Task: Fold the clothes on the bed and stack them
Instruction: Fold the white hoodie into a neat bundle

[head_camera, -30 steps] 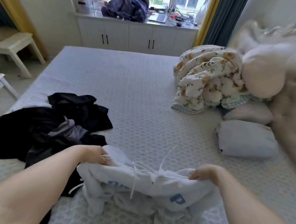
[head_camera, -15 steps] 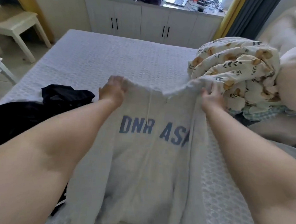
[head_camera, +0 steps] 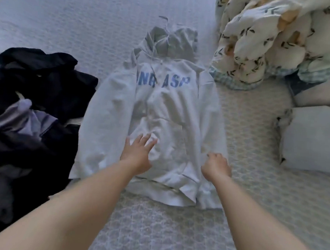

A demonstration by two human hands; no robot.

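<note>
White fleece hoodie (head_camera: 161, 113) is spread flat, front up, on the quilted bed (head_camera: 70, 22). The left hand (head_camera: 137, 152) is laid on it, fingers straight; the right hand (head_camera: 216, 166) is curled, its grip hidden. Dark crumpled clothes (head_camera: 29, 116) are heaped left of the fingers.

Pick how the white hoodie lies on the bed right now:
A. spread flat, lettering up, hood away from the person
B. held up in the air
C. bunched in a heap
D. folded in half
A: the white hoodie lies flat on the bed, blue lettering showing and hood at the far end.
</note>
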